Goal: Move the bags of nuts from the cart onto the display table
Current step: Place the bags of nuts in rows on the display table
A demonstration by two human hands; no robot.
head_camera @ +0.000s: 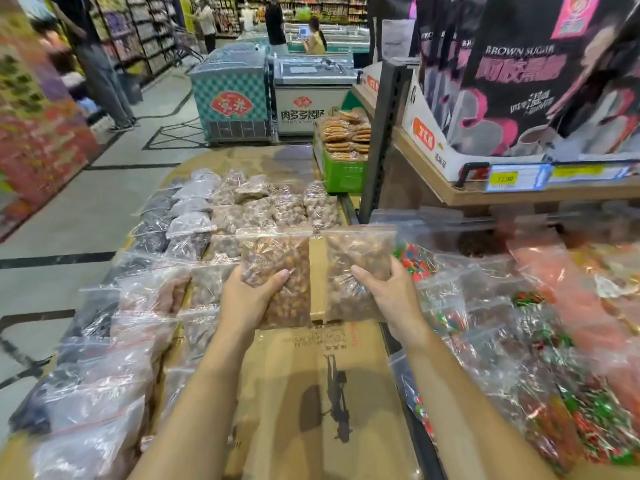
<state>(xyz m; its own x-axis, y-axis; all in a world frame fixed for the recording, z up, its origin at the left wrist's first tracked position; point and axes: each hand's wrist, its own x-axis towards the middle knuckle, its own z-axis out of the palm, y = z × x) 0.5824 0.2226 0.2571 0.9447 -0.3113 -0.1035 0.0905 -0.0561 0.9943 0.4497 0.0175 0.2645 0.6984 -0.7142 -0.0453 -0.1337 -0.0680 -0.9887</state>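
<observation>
My left hand (247, 297) grips a clear zip bag of brown nuts (277, 252), held upright over the display table's cardboard top (311, 382). My right hand (389, 292) grips a second clear bag of nuts (360, 251) beside it, a narrow gap between the two. Both bags hang above a bare strip of cardboard between rows of bagged goods. Rows of nut bags (273, 206) lie further back on the table. No cart is in view.
Bags of dark and pale dried goods (114, 358) cover the table's left side. Bags of wrapped candy (554, 375) fill the right. A shelf with dark brown-sugar pouches (519, 81) stands at the right, freezers (232, 95) behind, people in the far aisle.
</observation>
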